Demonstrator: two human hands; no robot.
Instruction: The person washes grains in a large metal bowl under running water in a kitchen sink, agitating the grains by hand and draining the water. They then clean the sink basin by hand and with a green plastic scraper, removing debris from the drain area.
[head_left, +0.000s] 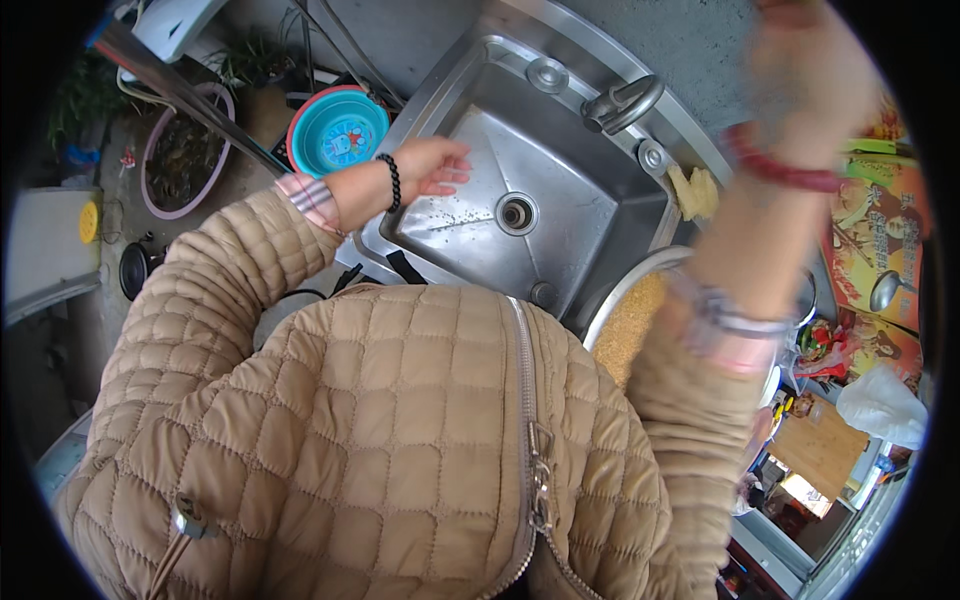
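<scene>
Over the left side of a stainless steel sink (577, 180), my left hand (427, 169) hangs with its fingers apart and nothing in it. Small dark specks dot the sink floor below it, left of the drain (517, 214). My right hand (814, 82) is raised at the upper right, blurred and partly cut off by the picture's rim, so its grip is unclear. Under my right forearm, a round metal basin (600, 319) holds golden-brown grain (628, 330). The curved faucet (626, 103) stands at the sink's back edge, between my hands.
A yellow cloth or sponge (694, 193) lies on the sink's right rim. Nested plastic basins (307, 139) stand left of the sink, near a pink-rimmed tub (150, 187) of dark contents. On the right are printed sheets (874, 225), a metal ladle (885, 291) and a white plastic bag (881, 405).
</scene>
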